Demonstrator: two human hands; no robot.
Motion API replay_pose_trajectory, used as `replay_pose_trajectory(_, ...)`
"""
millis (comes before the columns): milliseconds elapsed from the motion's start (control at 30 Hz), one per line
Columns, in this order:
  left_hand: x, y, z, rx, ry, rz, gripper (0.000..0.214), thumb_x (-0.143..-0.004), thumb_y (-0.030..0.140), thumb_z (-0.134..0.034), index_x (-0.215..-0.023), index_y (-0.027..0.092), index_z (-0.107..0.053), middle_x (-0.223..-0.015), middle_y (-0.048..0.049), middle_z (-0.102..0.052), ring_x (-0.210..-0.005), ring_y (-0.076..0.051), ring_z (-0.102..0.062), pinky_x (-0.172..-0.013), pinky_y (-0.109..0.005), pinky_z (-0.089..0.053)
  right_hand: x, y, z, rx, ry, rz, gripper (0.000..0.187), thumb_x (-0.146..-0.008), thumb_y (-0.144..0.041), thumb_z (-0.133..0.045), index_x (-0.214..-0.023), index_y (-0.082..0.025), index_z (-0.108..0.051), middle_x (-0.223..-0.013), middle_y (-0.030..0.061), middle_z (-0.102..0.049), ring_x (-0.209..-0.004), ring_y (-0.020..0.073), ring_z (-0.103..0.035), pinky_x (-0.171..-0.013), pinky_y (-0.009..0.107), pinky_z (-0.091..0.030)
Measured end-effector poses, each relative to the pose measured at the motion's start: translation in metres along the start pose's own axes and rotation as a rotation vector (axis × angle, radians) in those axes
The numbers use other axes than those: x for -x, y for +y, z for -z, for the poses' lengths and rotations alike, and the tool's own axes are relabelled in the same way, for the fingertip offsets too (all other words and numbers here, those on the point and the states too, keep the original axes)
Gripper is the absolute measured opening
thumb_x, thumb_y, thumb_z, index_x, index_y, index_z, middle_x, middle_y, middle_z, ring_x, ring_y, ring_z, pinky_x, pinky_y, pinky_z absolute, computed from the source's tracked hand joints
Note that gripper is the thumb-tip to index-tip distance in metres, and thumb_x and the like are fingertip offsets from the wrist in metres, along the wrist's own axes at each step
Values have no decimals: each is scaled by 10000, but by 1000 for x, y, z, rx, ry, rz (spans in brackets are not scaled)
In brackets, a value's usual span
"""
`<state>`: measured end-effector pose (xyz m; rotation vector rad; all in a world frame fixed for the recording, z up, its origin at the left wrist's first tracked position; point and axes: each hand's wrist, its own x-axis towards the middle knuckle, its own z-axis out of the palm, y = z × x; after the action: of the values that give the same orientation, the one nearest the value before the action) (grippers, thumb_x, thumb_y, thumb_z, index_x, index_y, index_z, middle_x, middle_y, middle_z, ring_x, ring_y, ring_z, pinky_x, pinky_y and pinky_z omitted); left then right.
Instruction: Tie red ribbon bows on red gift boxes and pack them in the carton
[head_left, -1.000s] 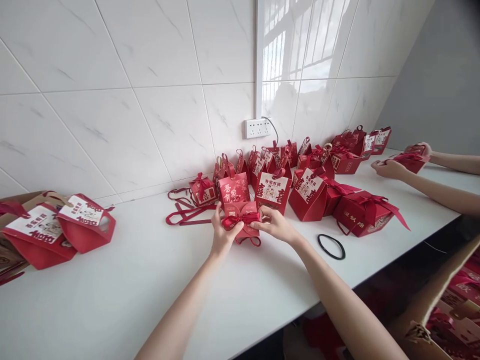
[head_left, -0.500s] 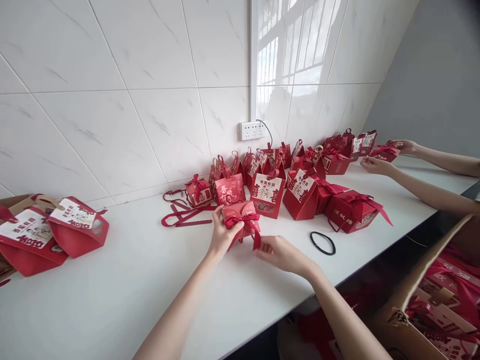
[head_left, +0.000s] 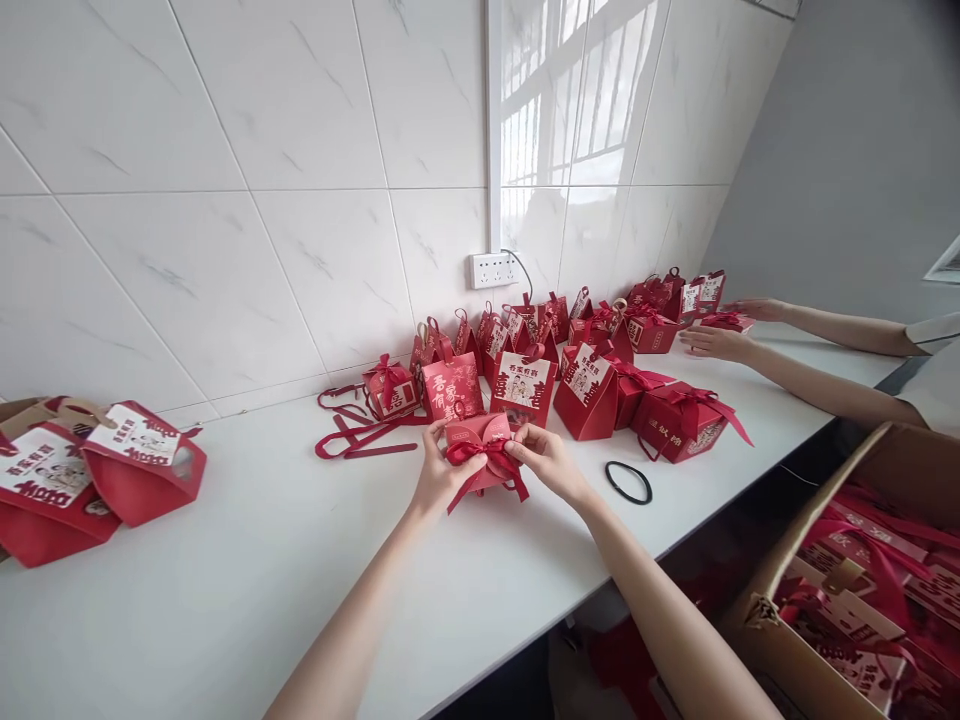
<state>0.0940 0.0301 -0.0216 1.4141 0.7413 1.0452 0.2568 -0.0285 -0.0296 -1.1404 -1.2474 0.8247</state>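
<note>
Near the middle of the white table, a small red gift box (head_left: pixel 480 430) has a red ribbon bow (head_left: pixel 484 453) tied across its front. My left hand (head_left: pixel 442 468) grips the box and bow at the left, its thumb pressed on the ribbon. On the other side, my right hand (head_left: pixel 546 458) pinches the bow's right loop between thumb and fingers. The ribbon tails hang below the bow. Just behind stands a red box with gold lettering (head_left: pixel 454 388), and loose red ribbons (head_left: pixel 367 440) lie to the left.
Several red gift boxes (head_left: pixel 589 390) line the wall side. More boxes (head_left: pixel 146 465) sit at the far left. A black ring-shaped band (head_left: pixel 628 482) lies on the table (head_left: pixel 300 600). At right are a co-worker's hands (head_left: pixel 716 342) and an open carton (head_left: pixel 780 540) of red boxes.
My right hand has moved up from the hanging ribbon tail to the bow's right loop. The co-worker's hands have shifted onto their box. The whole view has moved slightly.
</note>
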Motion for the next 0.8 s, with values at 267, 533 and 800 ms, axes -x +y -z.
replay_pose_trajectory(267,-1,-4,-9,-107,82,-33,670,-607,365,-764,-1088,241,-314,-1153,-84,-563,-991,-205,-611,-868,-362,-470,3,3,3,-300,-98,-82,409,-708,-492,-687,-580,-180,-455,-525,-55,-433,-510,83,-355,-538,247,-282)
replay_pose_trajectory(533,1,-3,-12,-113,114,-25,655,-608,359,-765,-1079,248,-324,-1164,-69,-559,-963,-178,-616,-810,-308,-484,2,10,6,-440,-127,-70,364,-703,-401,-731,-595,-169,-473,-519,-62,-430,-505,72,-343,-528,237,-239)
replay_pose_trajectory(800,2,-4,-14,-102,128,-38,665,-602,347,-768,-1083,235,-324,-1018,-49,-610,-893,-191,-639,-783,-335,-494,4,6,6,-315,-41,-54,365,-672,-427,-743,-628,-176,-482,-529,-59,-453,-500,76,-357,-512,238,-247)
